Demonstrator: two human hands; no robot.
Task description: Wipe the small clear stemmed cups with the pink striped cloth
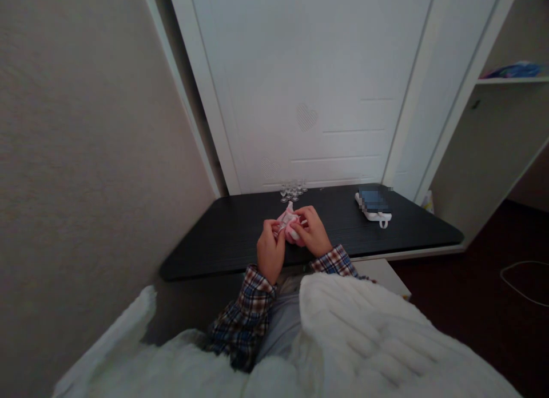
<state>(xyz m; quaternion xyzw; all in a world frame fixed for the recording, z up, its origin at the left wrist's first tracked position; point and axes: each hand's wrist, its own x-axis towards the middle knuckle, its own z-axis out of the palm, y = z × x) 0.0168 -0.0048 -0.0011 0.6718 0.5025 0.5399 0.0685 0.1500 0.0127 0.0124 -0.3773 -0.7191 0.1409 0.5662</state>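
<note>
A small pink and white cloth is bunched up over the near part of the black tabletop. My left hand grips its left side with bent fingers. On the right side, my right hand pinches the cloth between thumb and fingers. Whether something lies inside the folds cannot be made out. Just beyond the cloth stands a cluster of several small clear stemmed glasses, close to the white panel.
A dark-screened device rests on a white object with a loop at the tabletop's right. A white panel door rises behind the table, and a wall flanks the left. White quilted fabric covers my lap.
</note>
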